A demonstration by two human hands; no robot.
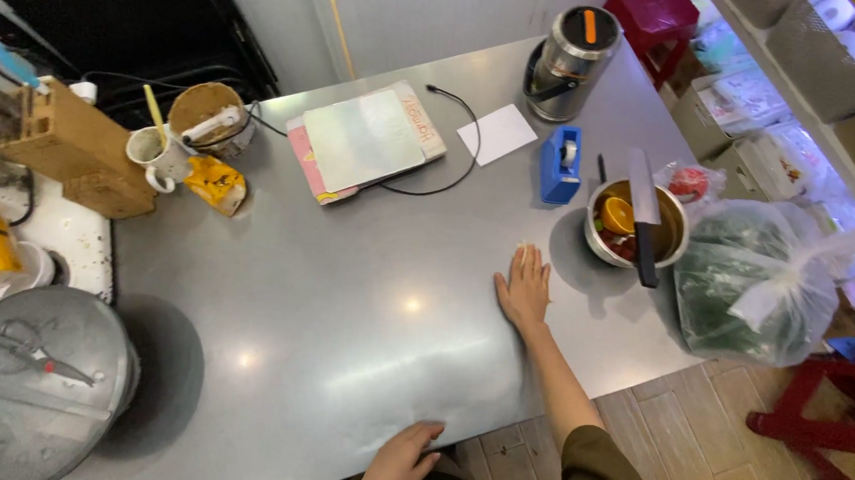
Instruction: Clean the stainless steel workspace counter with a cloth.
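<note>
Right hand (524,288) flat on table (352,305) beside fruit-filled metal bowl (609,247).

A broad steel desk (352,305) fills most of the view, its brushed top throwing back soft spots of overhead light. Behind it rises a pale wall (431,9) next to a dark opening (132,30), and below the near edge runs a floor of grey wood-look planks (682,433). On the right stand a red plastic stool (657,13) at the far corner, another red stool (851,411) close by, and a brightly lit shelf (794,34) of packed goods.
</note>
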